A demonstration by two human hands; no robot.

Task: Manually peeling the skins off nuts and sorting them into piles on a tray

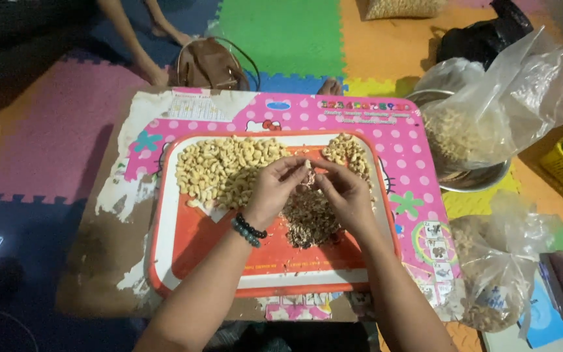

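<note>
Both hands meet over the orange tray (197,254); left hand (275,189) and right hand (343,189) pinch one cashew (309,175) between fingertips, directly above the peel pile (309,218).

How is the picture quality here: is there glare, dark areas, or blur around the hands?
Head view: soft, slightly blurred overall; the fingertips of the left hand and right hand smear together around the small piece they pinch; the clear plastic bags at right show pale glare; the upper-left corner is dark; the nut pile on the orange tray is evenly lit.
</note>
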